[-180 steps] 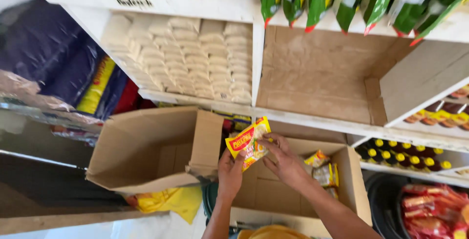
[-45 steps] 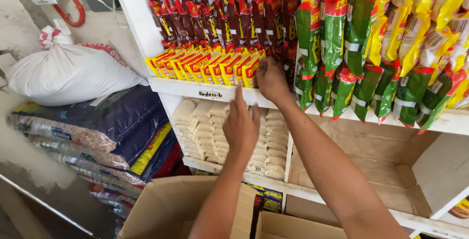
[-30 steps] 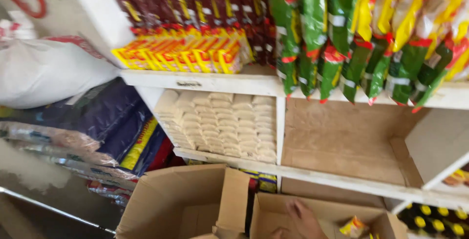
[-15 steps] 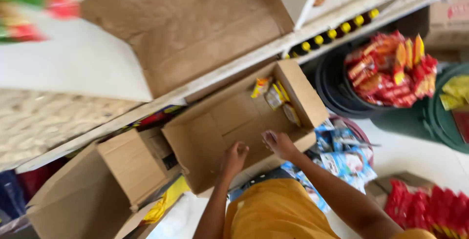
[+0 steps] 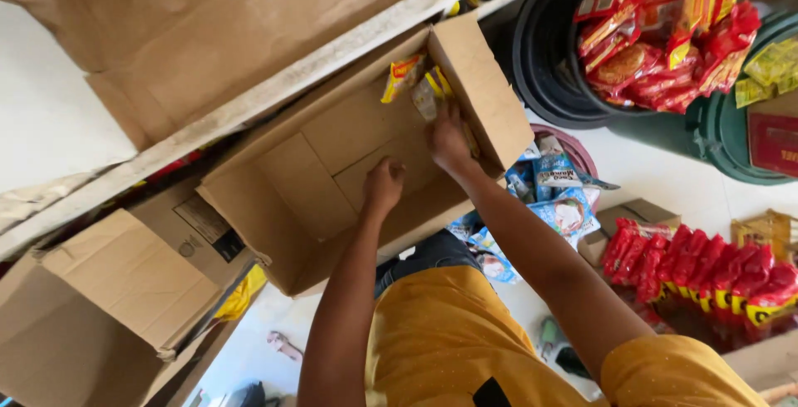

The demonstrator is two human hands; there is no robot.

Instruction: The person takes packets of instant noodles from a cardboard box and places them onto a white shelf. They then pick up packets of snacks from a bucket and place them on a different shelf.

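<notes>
An open cardboard box (image 5: pixel 307 199) lies below me, nearly bare inside. A few yellow and orange snack packets (image 5: pixel 409 74) lean in its far right corner. My right hand (image 5: pixel 449 139) reaches into that corner, fingertips on the packets; whether it grips one is hidden. My left hand (image 5: pixel 384 184) rests on the box floor near the middle, fingers curled in, holding nothing I can see. My yellow shirt (image 5: pixel 449 340) fills the bottom of the view.
A second open cardboard box (image 5: pixel 116 282) sits to the left. A white shelf edge (image 5: pixel 249 108) runs above the boxes. To the right stand a black tub of red snack packets (image 5: pixel 657 33), a green bin (image 5: pixel 731 133), blue packets (image 5: pixel 557 199) and rows of red packets (image 5: pixel 706 266).
My view dropped from the stocked shelf down to the box. Both hands left the shelf and went into the box; the right hand has moved up to the packets in the corner.
</notes>
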